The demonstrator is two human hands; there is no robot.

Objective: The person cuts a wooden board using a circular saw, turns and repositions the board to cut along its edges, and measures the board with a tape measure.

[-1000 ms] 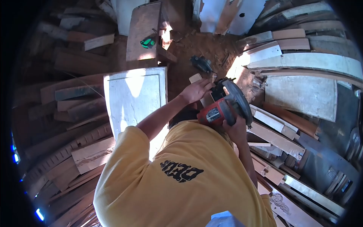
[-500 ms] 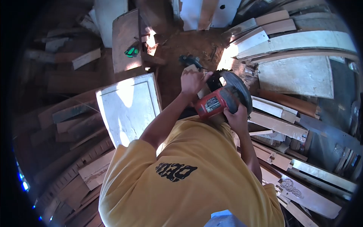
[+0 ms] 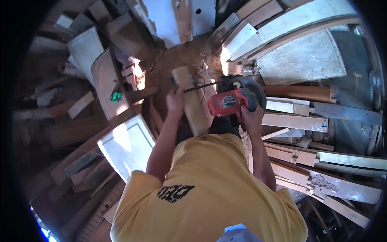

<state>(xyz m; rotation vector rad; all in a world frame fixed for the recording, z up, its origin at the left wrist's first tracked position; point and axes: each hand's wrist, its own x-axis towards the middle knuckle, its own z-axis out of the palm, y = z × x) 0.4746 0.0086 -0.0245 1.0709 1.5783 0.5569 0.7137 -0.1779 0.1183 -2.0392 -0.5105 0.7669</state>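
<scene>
My right hand [image 3: 252, 117] is wrapped around the rear handle of a red circular saw [image 3: 227, 103] with a dark guard. A thin black guide rod [image 3: 205, 85] runs left from the saw, across a wooden plank [image 3: 193, 111]. At the rod's left end, beside the plank's left edge, my left hand [image 3: 175, 101] is closed; its fingertips are partly hidden. The plank lies lengthwise in front of me, its near end close to my shirt. Part of a bluish tool [image 3: 173, 80] shows behind the plank's far end.
A green-and-black tape measure [image 3: 115, 96] lies on a brown board [image 3: 105, 76] at left. Nearer is a white panel [image 3: 127, 143]. Stacked timber [image 3: 294, 121] fills the right side, with a pale panel [image 3: 300, 60] beyond it. Wood dust covers the ground [image 3: 163, 62].
My left hand has moved left and nearer, to the rod's end. The saw has turned and shifted slightly left, exposing the rod and plank. The view has swung right.
</scene>
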